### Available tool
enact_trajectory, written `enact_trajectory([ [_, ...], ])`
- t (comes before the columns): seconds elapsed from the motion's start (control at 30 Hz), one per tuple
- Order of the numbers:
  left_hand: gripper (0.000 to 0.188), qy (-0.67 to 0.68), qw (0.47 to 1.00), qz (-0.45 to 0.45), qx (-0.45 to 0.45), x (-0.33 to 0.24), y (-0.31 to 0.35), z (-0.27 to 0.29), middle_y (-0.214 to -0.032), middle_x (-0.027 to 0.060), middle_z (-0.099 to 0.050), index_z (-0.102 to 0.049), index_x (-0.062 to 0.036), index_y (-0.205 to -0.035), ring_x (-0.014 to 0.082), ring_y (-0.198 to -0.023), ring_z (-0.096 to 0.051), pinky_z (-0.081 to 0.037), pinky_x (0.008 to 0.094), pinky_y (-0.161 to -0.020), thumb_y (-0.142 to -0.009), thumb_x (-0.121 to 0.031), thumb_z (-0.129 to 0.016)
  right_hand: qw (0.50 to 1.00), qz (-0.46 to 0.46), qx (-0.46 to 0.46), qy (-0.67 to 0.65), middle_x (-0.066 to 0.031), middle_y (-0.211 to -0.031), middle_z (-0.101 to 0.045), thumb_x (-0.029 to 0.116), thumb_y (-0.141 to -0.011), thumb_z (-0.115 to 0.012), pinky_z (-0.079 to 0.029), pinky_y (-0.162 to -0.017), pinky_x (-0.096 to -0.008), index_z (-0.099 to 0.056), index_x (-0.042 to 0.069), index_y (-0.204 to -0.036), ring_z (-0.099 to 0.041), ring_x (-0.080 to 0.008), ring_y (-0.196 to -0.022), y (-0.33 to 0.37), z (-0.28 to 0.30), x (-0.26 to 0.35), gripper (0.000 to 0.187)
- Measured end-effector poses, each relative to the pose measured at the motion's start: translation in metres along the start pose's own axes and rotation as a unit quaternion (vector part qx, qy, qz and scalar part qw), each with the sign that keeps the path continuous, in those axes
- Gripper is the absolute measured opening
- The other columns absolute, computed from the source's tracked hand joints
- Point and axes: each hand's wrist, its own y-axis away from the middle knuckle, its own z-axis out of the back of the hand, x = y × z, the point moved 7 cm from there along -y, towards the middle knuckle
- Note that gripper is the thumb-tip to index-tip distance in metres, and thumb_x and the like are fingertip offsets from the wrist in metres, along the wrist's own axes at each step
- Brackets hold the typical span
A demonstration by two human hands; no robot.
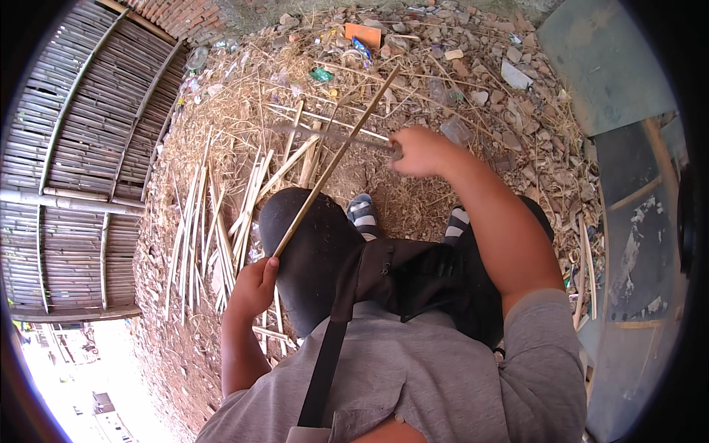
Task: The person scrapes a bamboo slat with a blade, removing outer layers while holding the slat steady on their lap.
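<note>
My left hand [255, 284] is closed around the near end of a long bamboo strip [321, 179]. The strip slants up and away to the right, passing over my left knee. My right hand [425, 151] grips a long, thin knife [369, 142], its handle mostly hidden in the fist. Motion blurs the blade, which points left and crosses the far half of the strip; whether it touches the strip, I cannot tell. Split bamboo strips [193, 232] lie in loose bundles on the ground to the left of my knee.
A bamboo slat panel [88, 111] stands at the left. Dry straw, stones and litter cover the ground ahead, with an orange piece [362, 35] and a clear plastic cup [456, 131] among them. Grey sheets [609, 66] line the right side. My sandalled feet [362, 214] are below.
</note>
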Motion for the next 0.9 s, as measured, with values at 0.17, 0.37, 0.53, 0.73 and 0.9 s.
enact_trajectory([
  [0.17, 0.053, -0.036, 0.999, -0.023, -0.028, 0.007, -0.003, -0.005, -0.069, 0.0232, -0.057, -0.058, 0.0036, -0.084, 0.0394, -0.067, -0.056, -0.044, 0.0467, -0.064, -0.109, -0.040, -0.041, 0.988, 0.101, 0.074, 0.086, -0.0174, -0.090, -0.073, 0.029, -0.082, -0.075, -0.055, -0.078, -0.0450, -0.072, 0.004, -0.103, -0.071, -0.0334, -0.088, 0.018, -0.019, 0.047, 0.032],
  [0.37, 0.052, -0.032, 0.998, -0.020, -0.044, -0.003, -0.001, 0.001, -0.074, 0.0286, -0.060, -0.059, 0.0035, -0.085, 0.0507, -0.073, -0.059, -0.045, 0.0518, -0.065, -0.108, -0.040, -0.042, 0.998, 0.021, -0.054, 0.032, -0.0189, -0.089, -0.072, 0.029, -0.080, -0.076, -0.055, -0.078, -0.0447, -0.073, 0.005, -0.102, -0.071, -0.0340, -0.087, 0.000, 0.007, -0.005, 0.033],
  [0.53, 0.048, -0.058, 0.997, -0.040, -0.044, 0.004, -0.002, -0.004, -0.075, 0.0284, -0.060, -0.057, 0.0028, -0.084, 0.0506, -0.073, -0.059, -0.043, 0.0542, -0.064, -0.108, -0.036, -0.044, 0.995, 0.060, 0.048, 0.060, -0.0173, -0.091, -0.073, 0.027, -0.080, -0.075, -0.054, -0.081, -0.0459, -0.073, 0.006, -0.105, -0.072, -0.0335, -0.088, 0.017, -0.010, 0.039, 0.033],
  [0.73, 0.047, -0.066, 0.996, -0.026, -0.055, -0.006, 0.001, -0.003, -0.069, 0.0273, -0.058, -0.054, 0.0003, -0.079, 0.0507, -0.070, -0.057, -0.041, 0.0565, -0.062, -0.107, -0.037, -0.045, 0.998, -0.060, 0.005, 0.003, -0.0192, -0.104, -0.073, 0.026, -0.076, -0.074, -0.056, -0.084, -0.0434, -0.071, 0.002, -0.111, -0.070, -0.0349, -0.098, 0.003, 0.015, -0.027, 0.043],
  [0.9, 0.045, -0.087, 0.991, -0.058, -0.079, 0.000, 0.003, -0.008, -0.068, 0.0272, -0.057, -0.053, -0.0009, -0.079, 0.0509, -0.068, -0.057, -0.041, 0.0571, -0.060, -0.107, -0.035, -0.045, 0.992, 0.060, 0.008, 0.109, -0.0148, -0.086, -0.072, 0.031, -0.078, -0.077, -0.054, -0.078, -0.0449, -0.071, 0.004, -0.097, -0.071, -0.0333, -0.082, 0.019, -0.004, 0.036, 0.033],
])
